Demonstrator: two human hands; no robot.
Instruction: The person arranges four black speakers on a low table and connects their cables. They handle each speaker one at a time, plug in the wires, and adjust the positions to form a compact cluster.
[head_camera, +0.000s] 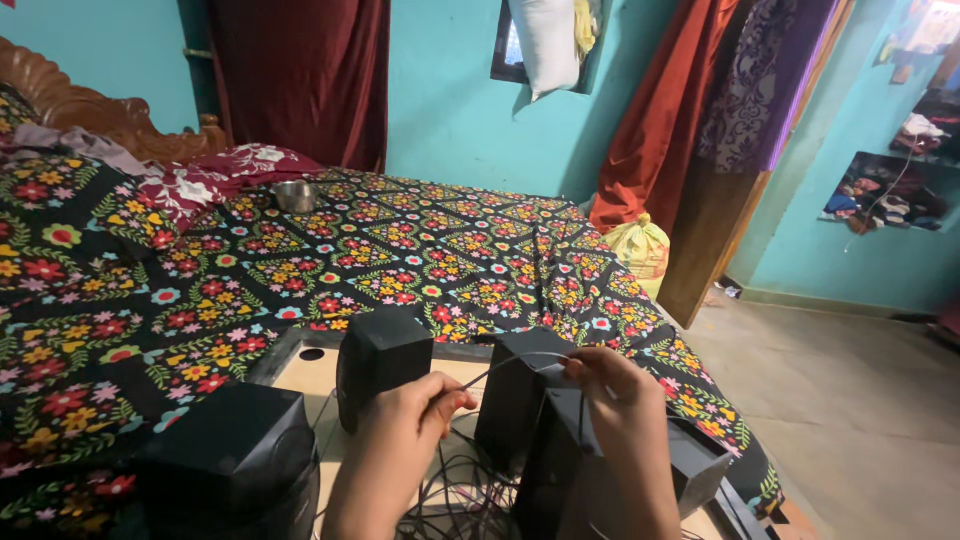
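Both hands (420, 415) (610, 385) on one thin cable (510, 362) among four black speakers (382, 365)

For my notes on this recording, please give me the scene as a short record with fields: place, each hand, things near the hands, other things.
place: bed with a floral cover, turquoise walls
left hand: pinches a thin grey wire
right hand: holds the same wire's other end
near hands: small black speakers, tangled cables, large black speaker
other: steel bowl, yellow bag

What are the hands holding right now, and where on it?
Both hands pinch one thin dark cable: the left hand and the right hand each grip it, with a short stretch running between them.
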